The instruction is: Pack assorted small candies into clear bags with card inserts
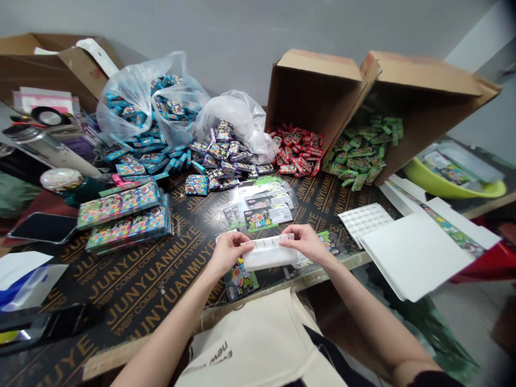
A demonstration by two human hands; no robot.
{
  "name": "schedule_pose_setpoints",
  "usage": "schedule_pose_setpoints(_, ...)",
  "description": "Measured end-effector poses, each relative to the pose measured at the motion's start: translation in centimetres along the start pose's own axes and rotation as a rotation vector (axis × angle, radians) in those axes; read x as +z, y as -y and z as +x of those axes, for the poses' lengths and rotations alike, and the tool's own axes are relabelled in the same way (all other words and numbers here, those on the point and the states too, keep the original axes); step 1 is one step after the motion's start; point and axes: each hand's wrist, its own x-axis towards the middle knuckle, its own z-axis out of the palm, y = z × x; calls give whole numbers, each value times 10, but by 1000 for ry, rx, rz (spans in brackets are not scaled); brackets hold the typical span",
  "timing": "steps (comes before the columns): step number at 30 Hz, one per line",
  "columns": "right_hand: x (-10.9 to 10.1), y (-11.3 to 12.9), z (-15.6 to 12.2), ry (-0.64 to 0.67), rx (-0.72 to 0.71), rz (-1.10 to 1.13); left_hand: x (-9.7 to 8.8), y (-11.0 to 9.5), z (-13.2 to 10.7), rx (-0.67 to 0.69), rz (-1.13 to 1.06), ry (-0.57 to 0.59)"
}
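Between my two hands, over the front edge of the table, is a white folded card [269,255] with a strip of small print along its top. My left hand [231,250] pinches its left end between thumb and fingers. At the right end, the thumb and fingers of my right hand [308,243] are closed on it too. Below and beyond it lie black and green printed packets [269,216] in clear plastic. One more printed packet [241,280] lies under the card's left side, partly covered.
Blue [141,153], purple [226,153], red [298,148] and green small packets [358,156] lie heaped at the back, some spilling from cartons [314,80]. Stacked long packs [124,215] stand left; white sheets [415,252] overhang the right edge.
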Motion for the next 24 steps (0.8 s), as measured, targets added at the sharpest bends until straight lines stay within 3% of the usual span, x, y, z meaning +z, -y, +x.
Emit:
schedule_pose_setpoints(5, -2, -3, 3, 3, -125, -93, 2, 2, 1, -7, 71, -22)
schedule_pose_setpoints(11, 5, 2, 11, 136, -209, -320, 13, 8, 6, 20, 137, 19)
schedule_pose_setpoints(15, -13, -6, 14, 40, -322, -580, 16, 17, 14, -20, 76, 20)
schedule_pose_setpoints(17, -32, -23, 11, -19, -244, -714, 13, 24, 19, -31, 79, -11)
schedule_pose_setpoints(21, -63, -72, -2, 24, 16, -971, -2, 35, 28, -55, 102, -91)
schedule_pose_setpoints(24, -77, -91, -10, 15, 37, -852, -14, 37, 37, -70, 115, -147)
